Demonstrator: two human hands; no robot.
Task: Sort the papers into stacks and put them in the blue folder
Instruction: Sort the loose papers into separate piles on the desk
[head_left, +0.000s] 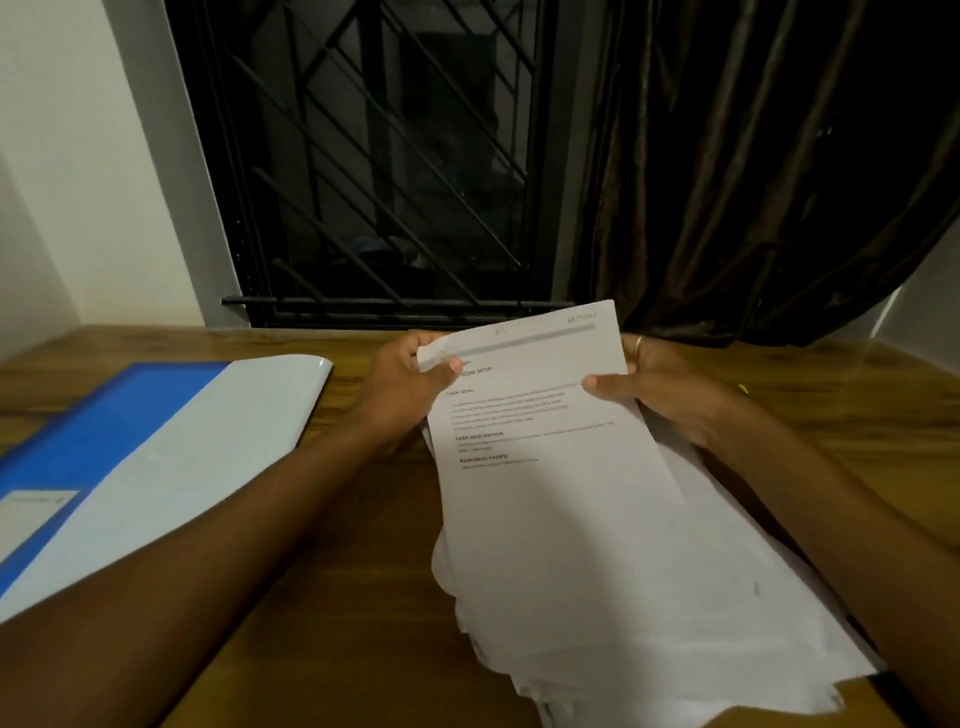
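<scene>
Sliding is the main risk: the papers (649, 597) lie fanned and uneven on the table (337, 597), so a careless tug could scatter them. The left hand (400, 389) and right hand (660, 389) pinch the top sheet (535, 415) at its far end, thumbs on top, perhaps gripping more than one; its curled left corner may crease. The folder (130, 415) lies apart, left.

A window (384, 156) with a black metal grille stands at the back, and it is dark behind the glass. Right of the window hangs a dark brown curtain (753, 182). Left of it is a white wall (67, 182). Below it lies the wooden counter (337, 597).
</scene>
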